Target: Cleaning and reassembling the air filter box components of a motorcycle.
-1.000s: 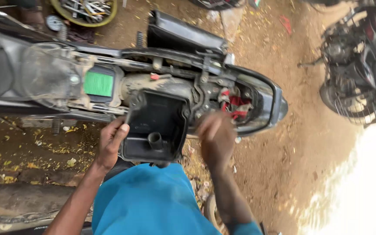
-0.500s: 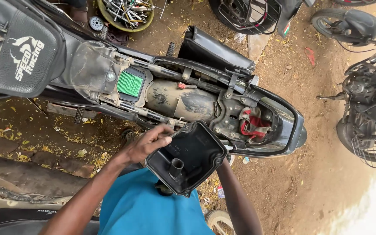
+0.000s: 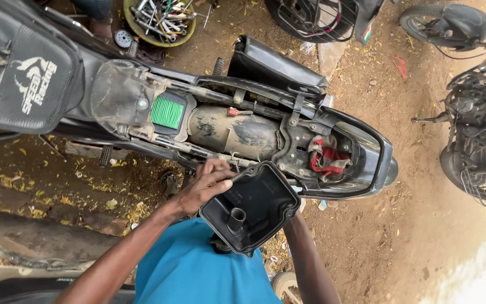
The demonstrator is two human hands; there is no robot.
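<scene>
Left hand [image 3: 206,186] grips the upper left edge of a black plastic cover [image 3: 251,208], fingers curled over its rim and thumb laid along the top. Right hand is hidden beneath the cover; only the right forearm [image 3: 310,259] shows, rising from below to the cover's lower right side, so whether that hand is clenched on it or merely supporting it cannot be told. Cover is held free in the air, just on the near side of the motorcycle frame [image 3: 243,132] and directly over the person's blue shirt [image 3: 198,270]. It is tilted, hollow side facing up toward the camera, with a short tube [image 3: 236,218] standing inside it near the lower left. Its long axis runs diagonally, from lower left by the shirt to upper right toward the frame's tail. Of the two hands, the left is the one nearer the frame and the only one with a visible grasp. On the frame, beyond the cover, a green filter [image 3: 167,111] sits toward the front end, well apart from the cover, with a dusty grey housing [image 3: 232,132] between them. A red rag [image 3: 327,157] lies in the tail compartment, just beyond the cover's upper right corner.
</scene>
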